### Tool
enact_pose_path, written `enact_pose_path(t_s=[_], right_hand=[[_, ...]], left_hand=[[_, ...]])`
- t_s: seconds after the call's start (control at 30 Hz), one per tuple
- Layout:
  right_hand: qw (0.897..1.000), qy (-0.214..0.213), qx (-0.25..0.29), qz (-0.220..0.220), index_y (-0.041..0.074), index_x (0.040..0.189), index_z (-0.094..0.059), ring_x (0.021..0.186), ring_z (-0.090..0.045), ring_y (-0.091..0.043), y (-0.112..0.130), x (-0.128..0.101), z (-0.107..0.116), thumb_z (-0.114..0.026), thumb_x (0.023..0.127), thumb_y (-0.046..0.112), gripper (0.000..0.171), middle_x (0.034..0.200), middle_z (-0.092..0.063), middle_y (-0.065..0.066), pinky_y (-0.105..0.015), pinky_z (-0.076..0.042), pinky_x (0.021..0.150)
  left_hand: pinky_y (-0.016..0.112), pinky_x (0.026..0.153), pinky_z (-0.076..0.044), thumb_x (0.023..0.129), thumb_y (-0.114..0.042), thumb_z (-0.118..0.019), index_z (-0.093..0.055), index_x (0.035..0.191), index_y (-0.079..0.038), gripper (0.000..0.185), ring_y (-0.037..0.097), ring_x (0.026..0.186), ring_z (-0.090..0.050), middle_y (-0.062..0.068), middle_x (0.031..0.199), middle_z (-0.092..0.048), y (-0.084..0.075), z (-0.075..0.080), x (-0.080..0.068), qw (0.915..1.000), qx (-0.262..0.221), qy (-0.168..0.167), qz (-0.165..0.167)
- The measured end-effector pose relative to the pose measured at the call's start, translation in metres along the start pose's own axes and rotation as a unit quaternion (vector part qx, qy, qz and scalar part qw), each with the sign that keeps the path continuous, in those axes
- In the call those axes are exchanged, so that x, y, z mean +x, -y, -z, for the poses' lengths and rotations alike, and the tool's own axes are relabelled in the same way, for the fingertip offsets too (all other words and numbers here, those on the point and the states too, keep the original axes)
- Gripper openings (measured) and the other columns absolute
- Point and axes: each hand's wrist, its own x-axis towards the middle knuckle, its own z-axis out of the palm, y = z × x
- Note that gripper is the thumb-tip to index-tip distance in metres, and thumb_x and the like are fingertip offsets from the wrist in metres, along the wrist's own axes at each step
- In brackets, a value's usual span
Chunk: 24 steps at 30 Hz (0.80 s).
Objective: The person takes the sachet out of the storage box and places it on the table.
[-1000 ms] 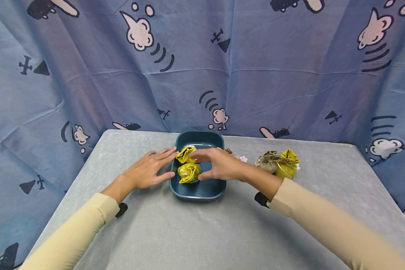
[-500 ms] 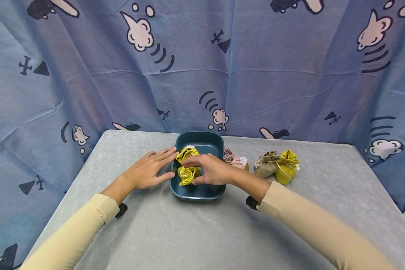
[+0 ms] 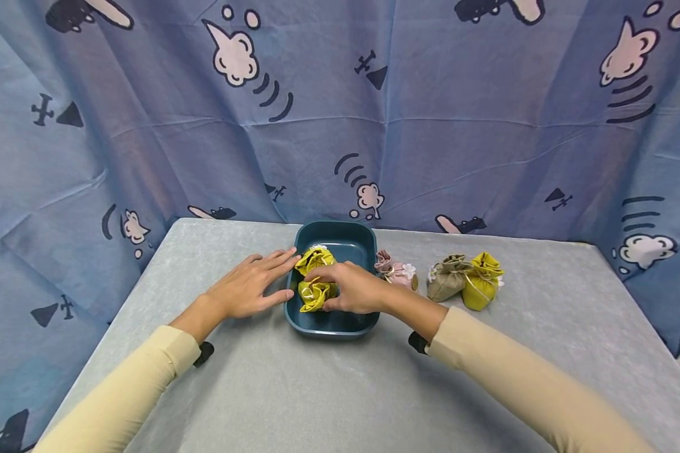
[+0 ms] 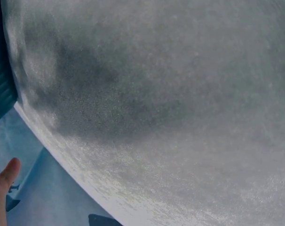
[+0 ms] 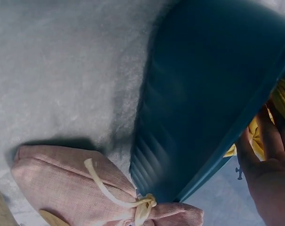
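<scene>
A dark teal tray [image 3: 330, 328] sits mid-table and holds two yellow drawstring pouches. My right hand [image 3: 333, 290] reaches into it from the right. Its fingers and thumb are curled round the nearer yellow pouch [image 3: 311, 297]. The farther yellow pouch [image 3: 315, 256] lies just behind it. My left hand [image 3: 259, 281] lies flat on the table with straight fingers, its fingertips at the tray's left rim. The right wrist view shows the tray's outer wall [image 5: 203, 94], a bit of yellow pouch [image 5: 284, 101] and my palm [image 5: 269, 183].
Right of the tray lie a pink pouch [image 3: 395, 269], a tan pouch [image 3: 445, 281] and another yellow pouch [image 3: 483, 277]. The pink pouch [image 5: 81, 183] lies close against the tray's right wall. A grey cloth covers the table [image 3: 328, 390]. A blue patterned curtain [image 3: 340, 113] hangs behind.
My right hand has dropped lower into the tray and drawn in round the nearer yellow pouch, uncovering the pink pouch. My left hand has stayed still.
</scene>
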Motion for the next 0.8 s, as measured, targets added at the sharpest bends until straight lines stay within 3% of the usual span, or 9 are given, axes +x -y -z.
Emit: enact_pose_path(t_s=[0.47,0.8], right_hand=[[1.000,-0.008,-0.002,-0.023,0.006,0.128,-0.065,0.112,-0.066,-0.020,-0.0013,0.0037,-0.0045,-0.079,0.085,0.007,0.045,0.119,-0.071,-0.006,-0.041,-0.048,0.100],[1.000,-0.022,-0.009,-0.006,0.005,0.124,-0.069,0.110,-0.064,-0.016,-0.0016,0.0033,-0.0046,-0.079,0.085,0.008,0.040,0.119,-0.071,-0.003,-0.038,-0.050,0.097]], left_hand=[[0.055,0.111,-0.031,0.102,-0.058,-0.041,-0.028,0.159,-0.017,0.071,0.024,0.149,-0.027,0.005,0.164,-0.025,-0.0013,0.0009,0.0003,1.0000,-0.001,0.002,0.003],[0.055,0.111,-0.030,0.102,-0.058,-0.042,-0.027,0.159,-0.017,0.072,0.023,0.149,-0.025,0.003,0.164,-0.024,-0.0013,0.0015,0.0003,0.9999,-0.003,0.009,0.009]])
